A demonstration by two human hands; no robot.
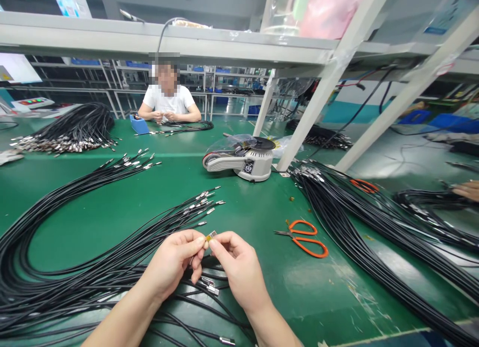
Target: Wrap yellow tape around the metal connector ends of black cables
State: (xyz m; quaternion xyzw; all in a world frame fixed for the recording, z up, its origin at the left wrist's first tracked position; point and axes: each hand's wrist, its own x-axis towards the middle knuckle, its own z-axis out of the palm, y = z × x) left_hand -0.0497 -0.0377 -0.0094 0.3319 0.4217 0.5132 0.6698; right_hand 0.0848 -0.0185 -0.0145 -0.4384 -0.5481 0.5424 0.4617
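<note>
In front of me, both hands meet at a small metal cable connector with a bit of amber tape on it. My left hand pinches it between thumb and forefinger, the other fingers curled beneath. From the other side, my right hand presses thumb and fingertips onto the same connector. The cable behind it is mostly hidden by my fingers. Below and left of my hands lies a looped bundle of black cables with metal plugs. Orange-handled scissors lie to the right of my right hand.
A round tape dispenser stands mid-table beside a white shelf post. Another black cable bundle runs down the right. A cable heap lies at back left. Across the table sits a person; another person's hand shows at right.
</note>
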